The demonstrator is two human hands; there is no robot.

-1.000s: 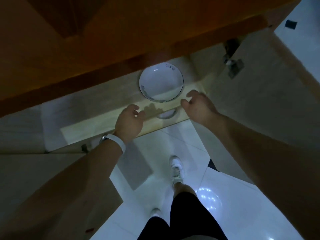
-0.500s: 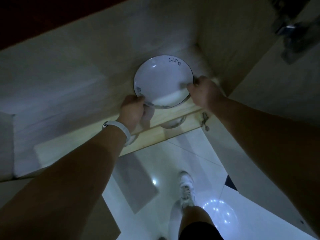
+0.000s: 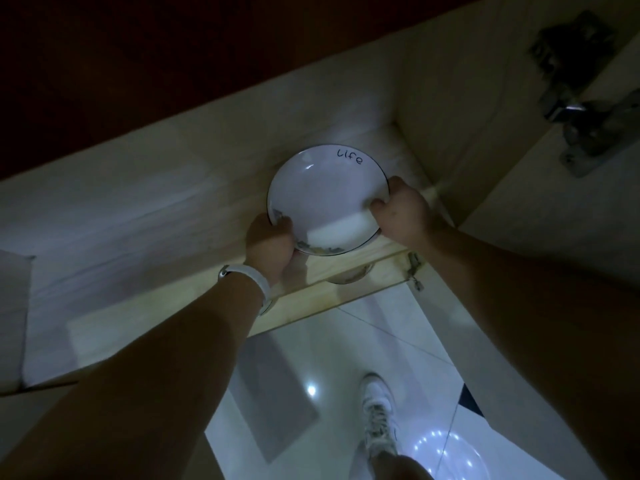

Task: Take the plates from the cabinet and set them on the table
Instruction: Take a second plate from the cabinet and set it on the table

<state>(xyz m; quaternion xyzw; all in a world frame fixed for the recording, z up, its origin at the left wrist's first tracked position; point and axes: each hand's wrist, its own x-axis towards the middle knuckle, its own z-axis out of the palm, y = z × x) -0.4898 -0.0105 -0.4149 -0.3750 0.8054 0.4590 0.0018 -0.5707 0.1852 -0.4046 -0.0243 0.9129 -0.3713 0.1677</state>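
At the front edge of the cabinet shelf (image 3: 166, 271), both hands clamp one white plate (image 3: 325, 199): left hand (image 3: 272, 245) on its near-left rim, right hand (image 3: 401, 213) on its right rim. Round, face up, its "life" lettering points away.

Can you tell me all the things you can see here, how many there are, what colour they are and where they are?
plate: one, white with a dark rim and the word "life", on the cabinet shelf, held at both sides
cabinet shelf: one, pale wood, across the middle
hinge: one, grey metal, upper right
latch: one, small, metal, at the shelf's front edge on the right
floor: shiny white tiles, below the shelf
wristband: one, white, on the left wrist
shoe: one, white, on the floor at the bottom
left hand: one, gripping the plate's near left rim
right hand: one, gripping the plate's right rim
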